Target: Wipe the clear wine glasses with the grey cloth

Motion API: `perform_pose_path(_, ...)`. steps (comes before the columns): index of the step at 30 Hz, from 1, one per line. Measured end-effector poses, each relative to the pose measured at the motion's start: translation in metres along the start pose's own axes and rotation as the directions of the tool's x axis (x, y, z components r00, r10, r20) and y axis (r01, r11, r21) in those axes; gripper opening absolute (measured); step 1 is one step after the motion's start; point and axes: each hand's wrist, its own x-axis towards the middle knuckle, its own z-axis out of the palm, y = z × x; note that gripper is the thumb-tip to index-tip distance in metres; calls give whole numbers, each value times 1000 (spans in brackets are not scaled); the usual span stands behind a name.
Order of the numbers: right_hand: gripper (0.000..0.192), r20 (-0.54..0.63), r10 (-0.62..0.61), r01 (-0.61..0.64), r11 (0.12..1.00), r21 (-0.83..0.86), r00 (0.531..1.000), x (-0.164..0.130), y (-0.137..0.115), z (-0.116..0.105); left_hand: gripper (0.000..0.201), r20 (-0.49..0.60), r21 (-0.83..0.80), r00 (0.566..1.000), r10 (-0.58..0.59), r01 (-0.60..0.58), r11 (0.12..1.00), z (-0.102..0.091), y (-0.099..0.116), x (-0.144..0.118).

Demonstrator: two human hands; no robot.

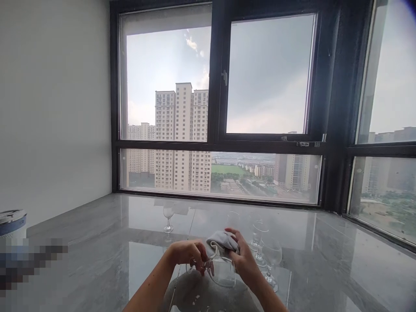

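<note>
A clear stemmed glass [223,274] lies on its side in the air between my hands, its bowl toward the right. My left hand [191,252] pinches it by the stem, near the round foot. In my right hand [242,255] is a grey-white cloth [221,241], bunched up over the far side of the bowl. The fingers of that hand wrap the cloth, and its thumb side is close to the glass rim. Whether cloth reaches inside the bowl I cannot tell.
Several clear glasses stand on the shiny grey tiled surface [97,260]: one stemmed glass [168,213] behind my left hand, others, including a stemmed glass [272,255], close to my right forearm. A lidded tub [13,223] sits far left. Dark-framed windows [214,145] border the back.
</note>
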Motion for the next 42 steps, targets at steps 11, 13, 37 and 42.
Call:
perform_pose_path(11, 73, 8, 45, -45, 994, 99, 999, -1, 3, 4, 33, -217, -535, 967, 137, -235, 811, -8, -17, 17)
perform_pose_path(13, 78, 6, 51, -52, 993, 109, 999, -2, 1, 4, 35, -301, -497, 949, 94, -240, 834, -7, -18, 24)
perform_pose_path(37, 73, -248, -264, 195, 943, -270, 932, 3, 19, -1, 24, -590, 606, 777, 217, 250, 755, 6, -27, 31)
perform_pose_path(42, 70, -245, -245, 172, 943, -285, 938, 4, 21, -4, 21, -567, 677, 796, 210, 305, 670, 9, -25, 29)
